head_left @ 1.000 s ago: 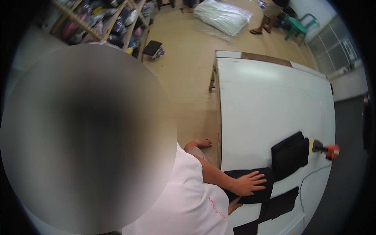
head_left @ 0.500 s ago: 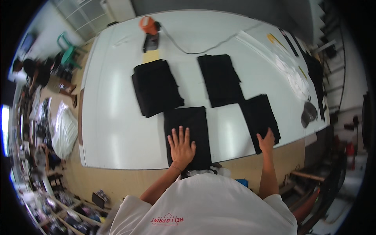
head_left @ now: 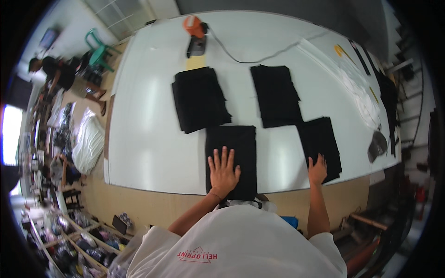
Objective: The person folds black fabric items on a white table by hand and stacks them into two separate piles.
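Note:
My left hand (head_left: 224, 174) lies flat with its fingers spread on a folded black fabric stack (head_left: 241, 139) at the table's near edge. To the right, my right hand (head_left: 317, 171) rests on another folded black cloth stack (head_left: 320, 134), near its lower left part, fingers stretched out and holding nothing. Beyond them sit two more black stacks: a thicker one (head_left: 199, 99) at the left and one (head_left: 277, 95) at the right, whose lower corner meets the stack under my right hand.
An orange-and-black corded power tool (head_left: 194, 32) stands at the far side, by a yellow sheet (head_left: 195, 62). Clear plastic (head_left: 357, 88) and a grey cap (head_left: 377, 147) lie on the white table (head_left: 143, 129) at right. Someone (head_left: 65, 76) is at far left, near a green chair (head_left: 98, 51).
The whole view has shifted, so the table and stacks appear farther right. My right hand has moved leftward over its stack, away from the right edge. My left hand stays on its stack.

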`<state>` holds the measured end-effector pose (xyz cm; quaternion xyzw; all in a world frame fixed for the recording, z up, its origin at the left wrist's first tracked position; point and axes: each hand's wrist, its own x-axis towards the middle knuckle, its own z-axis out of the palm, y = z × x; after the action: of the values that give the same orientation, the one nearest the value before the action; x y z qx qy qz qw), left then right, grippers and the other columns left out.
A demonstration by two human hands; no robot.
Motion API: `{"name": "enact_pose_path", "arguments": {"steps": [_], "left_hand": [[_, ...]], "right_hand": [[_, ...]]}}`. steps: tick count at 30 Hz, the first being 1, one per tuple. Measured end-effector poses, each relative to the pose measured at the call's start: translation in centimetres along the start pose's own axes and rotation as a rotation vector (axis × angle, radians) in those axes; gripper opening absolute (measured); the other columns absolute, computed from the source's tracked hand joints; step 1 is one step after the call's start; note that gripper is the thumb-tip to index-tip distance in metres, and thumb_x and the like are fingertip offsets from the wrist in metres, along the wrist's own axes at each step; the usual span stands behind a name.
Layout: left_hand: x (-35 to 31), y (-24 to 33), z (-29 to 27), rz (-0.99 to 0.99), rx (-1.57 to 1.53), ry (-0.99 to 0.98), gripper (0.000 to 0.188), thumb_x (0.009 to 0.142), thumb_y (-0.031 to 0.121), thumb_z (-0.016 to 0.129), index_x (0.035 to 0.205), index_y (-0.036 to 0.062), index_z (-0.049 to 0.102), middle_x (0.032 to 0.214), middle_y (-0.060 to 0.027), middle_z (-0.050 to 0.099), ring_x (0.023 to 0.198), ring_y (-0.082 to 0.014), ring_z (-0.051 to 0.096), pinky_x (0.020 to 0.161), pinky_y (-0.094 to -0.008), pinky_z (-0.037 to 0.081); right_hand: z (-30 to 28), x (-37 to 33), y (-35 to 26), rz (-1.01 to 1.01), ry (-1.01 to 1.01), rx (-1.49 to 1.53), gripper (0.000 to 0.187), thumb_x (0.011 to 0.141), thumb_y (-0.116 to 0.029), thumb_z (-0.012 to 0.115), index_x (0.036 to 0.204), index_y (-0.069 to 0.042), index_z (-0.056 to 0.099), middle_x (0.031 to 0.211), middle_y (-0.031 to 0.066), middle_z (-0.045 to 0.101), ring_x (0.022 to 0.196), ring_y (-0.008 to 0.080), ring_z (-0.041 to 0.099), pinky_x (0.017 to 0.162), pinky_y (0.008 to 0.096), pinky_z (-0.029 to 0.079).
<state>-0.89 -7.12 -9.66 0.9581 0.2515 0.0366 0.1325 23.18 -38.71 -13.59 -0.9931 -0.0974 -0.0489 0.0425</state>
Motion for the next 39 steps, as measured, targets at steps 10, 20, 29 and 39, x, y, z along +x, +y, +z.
{"name": "enact_pose_path", "arguments": {"steps": [10, 20, 29, 39], "left_hand": [[-1.1, -1.7, -0.3, -0.017, -0.062, 0.018, 0.066, 0.096, 0.043, 0.047, 0.153, 0.0116, 0.033, 0.162, -0.0116, 0.023, 0.150, -0.0365, 0.016, 0.115, -0.0657, 0.016], [-2.8, -3.5, -2.3, -0.208, -0.049, -0.147, 0.068, 0.100, 0.045, 0.043, 0.155, 0.0089, 0.024, 0.164, -0.0085, 0.016, 0.151, -0.0336, 0.010, 0.111, -0.0728, 0.015], [8.6, -7.5, -2.6, -0.164, -0.124, 0.144, 0.067, 0.100, 0.048, 0.045, 0.154, 0.0114, 0.030, 0.163, -0.0146, 0.017, 0.151, -0.0367, 0.010, 0.121, -0.0553, 0.010], [10.8, -9.0, -1.9, -0.166, -0.112, -0.012, 0.070, 0.100, 0.057, 0.037, 0.155, 0.0136, 0.030, 0.164, -0.0141, 0.017, 0.152, -0.0357, 0.004, 0.121, -0.0553, 0.005]], "right_hand": [[0.6, 0.0, -1.9, 0.152, -0.111, -0.030, 0.057, 0.093, -0.031, 0.064, 0.138, -0.001, 0.045, 0.141, 0.0204, 0.050, 0.127, 0.0390, 0.050, 0.102, 0.0475, 0.047], [2.0, 0.1, -1.1, -0.098, 0.255, -0.293, 0.067, 0.095, -0.049, 0.054, 0.141, -0.002, 0.046, 0.137, 0.0251, 0.053, 0.121, 0.0397, 0.055, 0.096, 0.0501, 0.049], [6.5, -0.3, 0.3, -0.251, 0.457, -0.577, 0.088, 0.091, -0.072, 0.041, 0.148, -0.005, 0.043, 0.142, 0.0230, 0.051, 0.119, 0.0391, 0.057, 0.095, 0.0566, 0.045], [9.3, 0.0, 1.7, -0.325, 0.768, -0.754, 0.079, 0.094, -0.071, 0.037, 0.137, -0.008, 0.059, 0.131, 0.0132, 0.063, 0.114, 0.0319, 0.061, 0.086, 0.0456, 0.048]]}}
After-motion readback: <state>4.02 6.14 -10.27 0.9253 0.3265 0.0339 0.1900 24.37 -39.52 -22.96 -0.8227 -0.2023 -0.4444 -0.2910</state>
